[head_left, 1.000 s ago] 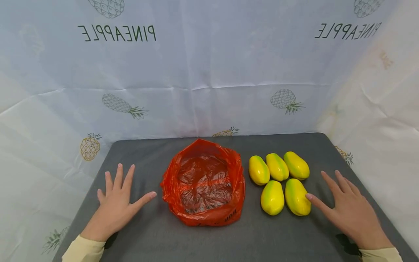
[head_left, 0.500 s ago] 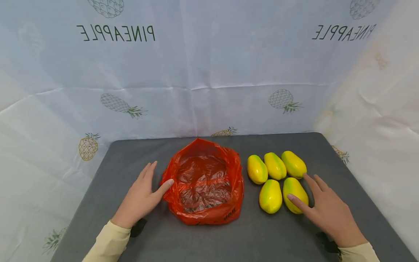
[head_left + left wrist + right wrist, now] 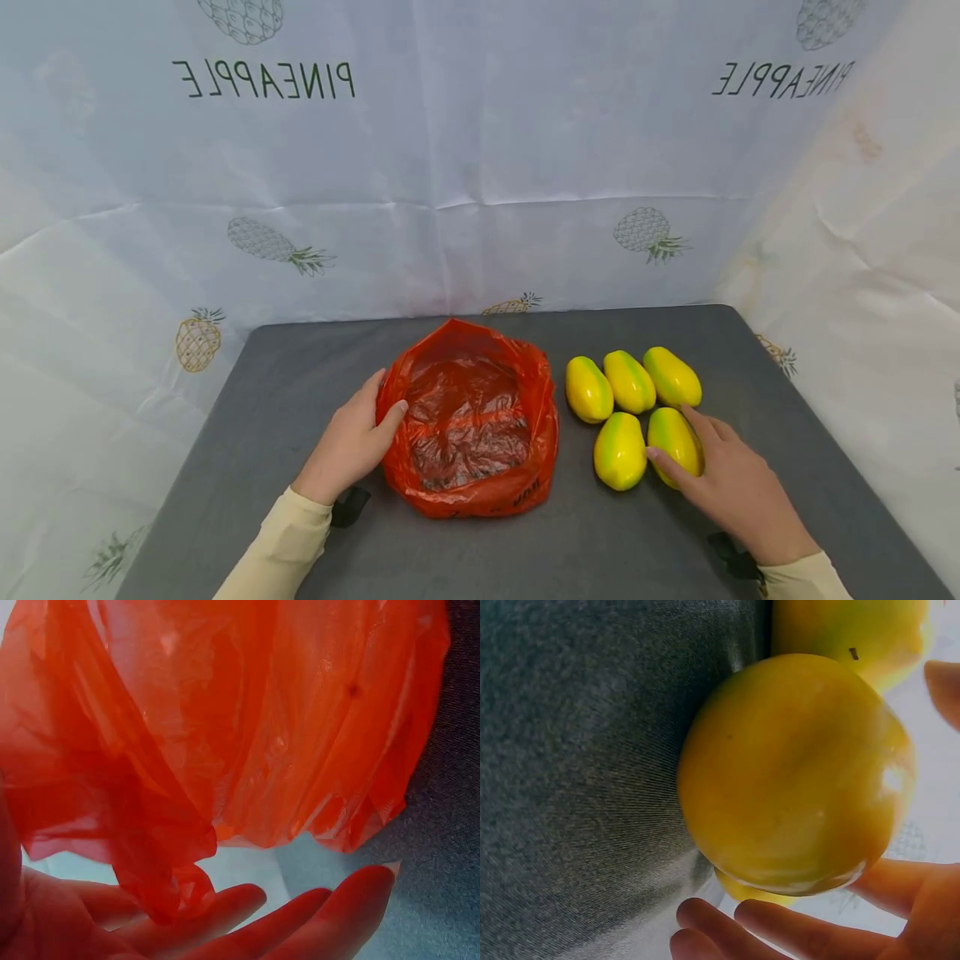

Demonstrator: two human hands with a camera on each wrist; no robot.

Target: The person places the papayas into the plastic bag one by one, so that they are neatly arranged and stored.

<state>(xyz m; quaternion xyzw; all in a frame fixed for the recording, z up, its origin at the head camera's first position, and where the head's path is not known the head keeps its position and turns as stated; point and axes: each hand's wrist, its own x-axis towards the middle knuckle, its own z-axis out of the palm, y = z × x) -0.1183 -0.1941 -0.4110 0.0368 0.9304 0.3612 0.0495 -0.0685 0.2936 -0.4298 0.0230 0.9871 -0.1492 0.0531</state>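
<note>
A red plastic bag (image 3: 480, 502) sits with its mouth spread wide in the middle of the table. My left hand (image 3: 345, 446) is at its left rim, thumb over the inner side and fingers outside. In the left wrist view, a crumpled fold of the bag (image 3: 247, 720) hangs against the loosely extended fingers (image 3: 232, 900). My right hand (image 3: 738, 483) spreads around the near right yellow-green fruit (image 3: 672, 442), which resembles a small papaya. In the right wrist view, fingers reach under this fruit (image 3: 795, 772), while the thumb (image 3: 943, 690) stands apart from it.
Several matching fruits, including one at the near left (image 3: 619, 452), lie close together right of the bag. The dark grey table (image 3: 525, 558) meets a hanging white cloth (image 3: 450, 150) with pineapple prints at the back and sides.
My left hand has moved right from beside the bag to its rim. My right hand has moved left onto the near right fruit. Bag and fruits keep their places.
</note>
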